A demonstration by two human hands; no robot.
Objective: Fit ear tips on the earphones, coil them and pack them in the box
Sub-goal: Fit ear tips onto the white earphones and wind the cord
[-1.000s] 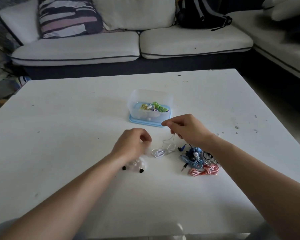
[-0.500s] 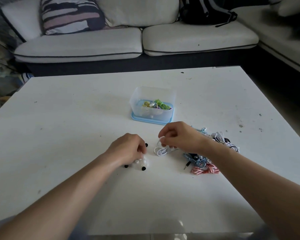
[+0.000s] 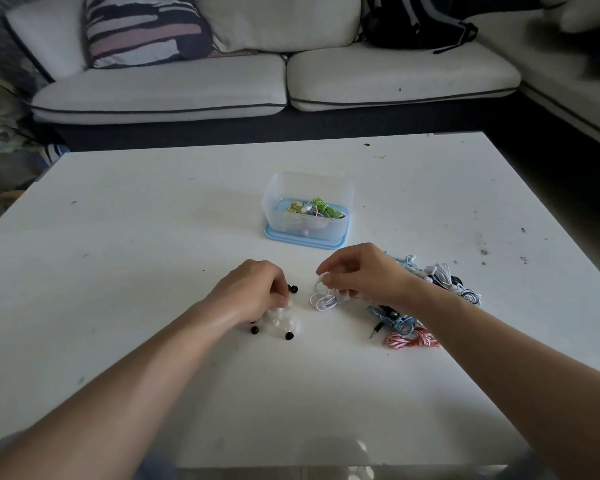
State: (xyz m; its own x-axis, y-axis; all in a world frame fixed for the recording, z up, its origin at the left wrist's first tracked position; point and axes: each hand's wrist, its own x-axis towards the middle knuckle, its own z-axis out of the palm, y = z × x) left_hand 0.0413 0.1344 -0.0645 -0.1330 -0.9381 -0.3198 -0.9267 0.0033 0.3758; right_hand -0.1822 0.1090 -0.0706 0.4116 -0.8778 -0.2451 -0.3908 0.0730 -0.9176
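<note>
The right hand [image 3: 361,275], fingers bent, pinches the cable of the white earphones [image 3: 323,301] just above the table [image 3: 118,271] near its middle, apparently to bring an earbud up for fitting. The left hand [image 3: 253,292] curls down over the loose ear tips [image 3: 283,322], black and clear, scattered beside it; whether it has one between its fingers cannot be told. Behind the right wrist, toward the table's right edge, a pile of tangled earphones [image 3: 437,282] waits within reach. The clear box [image 3: 274,206] stands on its blue lid [image 3: 305,242] just beyond the hands, green and yellow earphones [image 3: 317,207] already inside. Bare table spreads left and along the near edge, leaving room for coiling.
</note>
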